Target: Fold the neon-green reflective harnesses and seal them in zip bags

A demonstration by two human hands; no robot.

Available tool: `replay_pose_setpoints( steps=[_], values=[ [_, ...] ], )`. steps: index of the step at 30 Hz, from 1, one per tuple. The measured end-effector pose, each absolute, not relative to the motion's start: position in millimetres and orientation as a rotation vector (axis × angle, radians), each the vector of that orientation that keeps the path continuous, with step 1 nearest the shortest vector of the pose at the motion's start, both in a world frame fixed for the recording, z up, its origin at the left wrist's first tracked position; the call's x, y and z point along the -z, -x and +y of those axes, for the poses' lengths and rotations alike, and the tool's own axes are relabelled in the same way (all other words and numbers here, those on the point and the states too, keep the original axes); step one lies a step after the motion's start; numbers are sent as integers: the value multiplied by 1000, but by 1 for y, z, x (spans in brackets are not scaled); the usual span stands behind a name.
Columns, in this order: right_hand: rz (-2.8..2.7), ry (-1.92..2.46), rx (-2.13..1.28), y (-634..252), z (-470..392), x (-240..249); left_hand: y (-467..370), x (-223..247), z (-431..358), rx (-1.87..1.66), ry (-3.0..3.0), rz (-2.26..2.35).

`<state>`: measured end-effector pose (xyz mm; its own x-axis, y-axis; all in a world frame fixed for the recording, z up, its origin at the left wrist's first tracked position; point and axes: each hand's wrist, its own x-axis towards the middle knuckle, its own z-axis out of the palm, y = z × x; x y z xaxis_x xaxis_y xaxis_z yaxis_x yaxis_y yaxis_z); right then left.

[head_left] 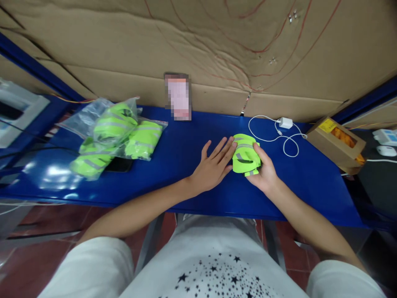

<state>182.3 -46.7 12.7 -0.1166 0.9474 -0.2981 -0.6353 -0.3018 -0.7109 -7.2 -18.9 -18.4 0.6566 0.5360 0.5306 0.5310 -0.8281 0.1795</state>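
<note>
A folded neon-yellow reflective vest [245,155] with grey strips is held over the blue table. My right hand [266,171] grips its right side, thumb on top and the other fingers hidden beneath. From the left, my left hand [214,163] reaches the bundle with fingers stretched out and spread, their tips touching its left edge. On the left part of the table lie several similar vests in clear plastic bags [114,128], partly piled on one another.
A phone-like thing [179,97], pixelated, leans against the cardboard backing. A white charger [285,123] with a looped cable lies right of centre. At the right end stands an open cardboard box [338,142] with orange contents. Under the bagged vests is a dark flat object [119,165].
</note>
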Motion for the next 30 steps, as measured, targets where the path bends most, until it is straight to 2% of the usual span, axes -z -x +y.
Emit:
replay_pose_setpoints(
  steps=[7,22,30],
  values=[
    [-527,945,-1695,-187,-43,-10,11,15,-17,-899,-2760,844],
    [-526,926,-1725,-187,-42,-3,16,11,-10,-1204,-2595,828],
    [-521,1072,-1615,-188,-41,-2,14,16,-2,-1056,-2471,908]
  ],
)
